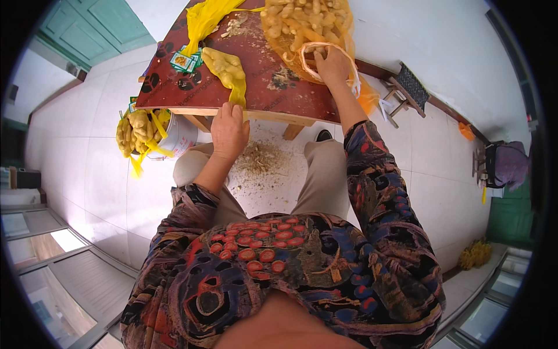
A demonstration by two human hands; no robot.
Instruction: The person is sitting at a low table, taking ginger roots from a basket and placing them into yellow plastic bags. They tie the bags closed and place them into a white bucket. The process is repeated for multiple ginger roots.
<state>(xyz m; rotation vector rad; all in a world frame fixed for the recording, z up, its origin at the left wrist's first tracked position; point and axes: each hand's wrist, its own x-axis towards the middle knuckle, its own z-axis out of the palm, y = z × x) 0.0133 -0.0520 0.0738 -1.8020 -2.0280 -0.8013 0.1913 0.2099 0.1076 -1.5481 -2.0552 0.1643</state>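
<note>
My left hand [230, 131] grips the gathered end of a yellow net bag [223, 70] that is filled with ginger root and lies on the red tabletop [261, 94]. At the open mouth of a large orange mesh sack [308, 37] full of ginger, my right hand [333, 65] reaches inside the rim, fingers bent at the ginger; whether they hold a piece cannot be told. A bundle of empty yellow net bags [209, 22] rests at the table's far left, its end over green printed tags [185, 61].
Broken ginger bits [235, 27] lie on the table. Left of it, a white bucket [179, 135] carries filled ginger bags [141, 126]. Debris [259, 159] covers the floor between my knees. A small stool [405, 91] stands by the right wall.
</note>
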